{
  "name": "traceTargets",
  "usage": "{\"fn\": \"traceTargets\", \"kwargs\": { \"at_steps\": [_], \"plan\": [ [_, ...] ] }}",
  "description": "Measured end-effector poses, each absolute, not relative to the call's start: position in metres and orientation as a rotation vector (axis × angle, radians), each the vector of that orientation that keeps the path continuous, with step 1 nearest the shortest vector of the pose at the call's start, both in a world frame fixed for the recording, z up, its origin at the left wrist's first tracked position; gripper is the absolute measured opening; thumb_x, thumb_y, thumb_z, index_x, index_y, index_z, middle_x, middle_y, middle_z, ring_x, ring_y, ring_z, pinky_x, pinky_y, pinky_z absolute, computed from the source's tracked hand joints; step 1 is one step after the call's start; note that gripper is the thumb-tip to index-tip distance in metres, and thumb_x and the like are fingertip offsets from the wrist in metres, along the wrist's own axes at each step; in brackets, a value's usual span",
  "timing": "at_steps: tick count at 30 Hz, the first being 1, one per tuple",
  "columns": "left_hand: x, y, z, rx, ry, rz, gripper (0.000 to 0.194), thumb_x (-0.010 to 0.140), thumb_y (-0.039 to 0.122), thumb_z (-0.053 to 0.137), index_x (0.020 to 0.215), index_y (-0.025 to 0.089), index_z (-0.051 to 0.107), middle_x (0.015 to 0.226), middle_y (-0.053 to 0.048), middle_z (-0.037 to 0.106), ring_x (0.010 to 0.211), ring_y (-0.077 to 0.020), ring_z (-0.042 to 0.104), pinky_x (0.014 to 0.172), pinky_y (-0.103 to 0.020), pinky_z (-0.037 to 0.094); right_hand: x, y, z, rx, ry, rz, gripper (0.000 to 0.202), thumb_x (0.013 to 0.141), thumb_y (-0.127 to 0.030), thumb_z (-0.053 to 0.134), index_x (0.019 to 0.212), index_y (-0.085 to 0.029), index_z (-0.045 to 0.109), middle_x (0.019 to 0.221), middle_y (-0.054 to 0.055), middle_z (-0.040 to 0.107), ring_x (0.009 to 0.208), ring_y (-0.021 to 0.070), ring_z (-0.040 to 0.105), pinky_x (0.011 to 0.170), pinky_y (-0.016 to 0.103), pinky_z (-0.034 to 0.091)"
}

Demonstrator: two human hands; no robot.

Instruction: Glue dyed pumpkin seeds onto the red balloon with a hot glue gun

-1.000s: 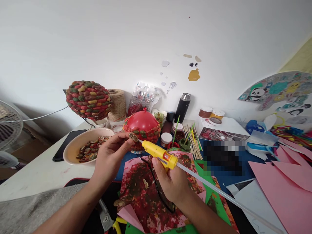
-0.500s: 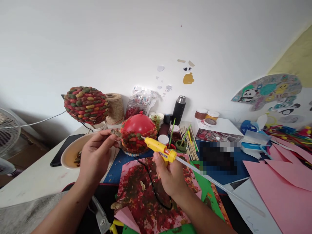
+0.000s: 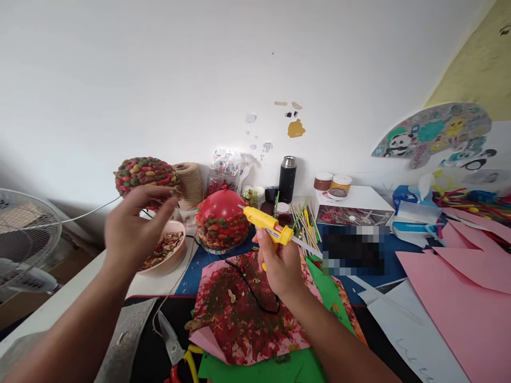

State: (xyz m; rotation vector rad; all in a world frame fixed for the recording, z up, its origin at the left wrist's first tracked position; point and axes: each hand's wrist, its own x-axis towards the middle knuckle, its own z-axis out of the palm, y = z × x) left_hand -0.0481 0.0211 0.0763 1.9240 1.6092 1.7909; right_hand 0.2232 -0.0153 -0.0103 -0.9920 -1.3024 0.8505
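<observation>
Hot-glue gun [image 3: 260,217]: light, rigid, probably hot-tipped; clasped by its handle in right grip [image 3: 282,266]
Left grip [image 3: 133,226]: raised; contents too blurred to tell
Red balloon [image 3: 222,204]: taut, fragile; best cradled low

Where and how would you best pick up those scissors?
I'd grip the scissors by the yellow handle and red handle, coming from the person's near side. The handles point towards the person and the blades point away, so that approach should keep fingers off the edges. The picture's bottom edge cuts off the handles.
</observation>
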Motion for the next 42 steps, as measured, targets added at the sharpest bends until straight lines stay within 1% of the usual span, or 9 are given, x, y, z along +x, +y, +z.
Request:
{"fn": "traceTargets", "kwargs": {
  "at_steps": [2,5,10,14,18,26,30,35,42],
  "plan": [
    [-0.037,0.024,0.072,2.302,1.635,1.619,0.017,0.097,0.044,0.08,0.101,0.027,0.083,0.104,-0.004,0.084,0.097,-0.0288,0.073,0.093,-0.042,0.057,0.224,-0.013,-0.01,-0.976,-1.279,0.842,0.063,0.104,-0.083,0.055,0.088,-0.023,0.067,0.05,-0.007,0.049,0.044,0.0161,0.052,0.045,0.027,0.042],
    [-0.02,0.03,0.067,2.676,1.56,1.414,0.02,0.103,0.041,0.069,0.103,0.027,0.084,0.106,-0.009,0.085,0.104,-0.033,0.076,0.097,-0.046,0.057,0.225,-0.011,-0.01,-0.963,-1.268,0.837,0.061,0.105,-0.08,0.057,0.087,-0.023,0.067,0.052,-0.007,0.049,0.044,0.0154,0.051,0.044,0.027,0.041],
    [-0.007,0.036,0.063,2.931,1.632,1.13,0.028,0.108,0.038,0.059,0.107,0.025,0.085,0.112,-0.013,0.085,0.106,-0.0351,0.074,0.096,-0.05,0.055,0.226,-0.013,-0.009,-0.993,-1.306,0.84,0.056,0.107,-0.075,0.056,0.088,-0.023,0.067,0.05,-0.007,0.049,0.043,0.0154,0.05,0.044,0.027,0.041],
    [-0.005,0.036,0.062,3.042,1.684,0.973,0.032,0.11,0.034,0.056,0.111,0.023,0.085,0.116,-0.015,0.085,0.108,-0.0372,0.072,0.095,-0.052,0.054,0.225,-0.015,-0.008,-1.018,-1.33,0.848,0.055,0.108,-0.074,0.054,0.091,-0.023,0.069,0.047,-0.008,0.049,0.041,0.0161,0.052,0.045,0.028,0.042],
    [-0.003,0.035,0.061,3.12,1.672,0.893,0.035,0.112,0.033,0.053,0.11,0.021,0.085,0.115,-0.016,0.086,0.109,-0.0385,0.072,0.093,-0.053,0.053,0.223,-0.016,-0.007,-1.066,-1.363,0.818,0.055,0.108,-0.071,0.054,0.088,-0.023,0.069,0.048,-0.006,0.051,0.043,0.0166,0.055,0.049,0.028,0.044],
    [0.003,0.036,0.06,3.105,1.679,0.849,0.032,0.11,0.03,0.055,0.11,0.022,0.086,0.115,-0.016,0.086,0.11,-0.0389,0.071,0.092,-0.053,0.052,0.223,-0.019,-0.006,-1.073,-1.412,0.791,0.053,0.109,-0.067,0.054,0.081,-0.024,0.067,0.048,-0.004,0.052,0.047,0.0189,0.057,0.051,0.029,0.047],
    [0.003,0.036,0.059,3.1,1.7,0.871,0.03,0.11,0.03,0.056,0.109,0.023,0.086,0.114,-0.016,0.085,0.11,-0.0395,0.071,0.09,-0.053,0.05,0.223,-0.02,-0.004,-1.069,-1.431,0.752,0.052,0.11,-0.064,0.053,0.077,-0.026,0.064,0.047,-0.004,0.051,0.049,0.0197,0.06,0.052,0.029,0.048],
    [0.004,0.035,0.059,3.191,1.753,0.816,0.031,0.112,0.028,0.053,0.109,0.021,0.083,0.113,-0.016,0.086,0.106,-0.0381,0.072,0.087,-0.051,0.048,0.221,-0.019,-0.004,-1.061,-1.438,0.722,0.052,0.109,-0.062,0.055,0.071,-0.027,0.057,0.048,-0.005,0.048,0.047,0.0189,0.057,0.055,0.03,0.048],
    [0.008,0.036,0.058,3.287,1.776,0.679,0.032,0.111,0.025,0.05,0.102,0.022,0.081,0.107,-0.016,0.085,0.096,-0.0361,0.073,0.086,-0.05,0.048,0.219,-0.02,-0.004,-1.047,-1.433,0.725,0.047,0.108,-0.061,0.054,0.079,-0.026,0.063,0.055,-0.002,0.054,0.056,0.0214,0.063,0.056,0.03,0.049]
  ]
}}
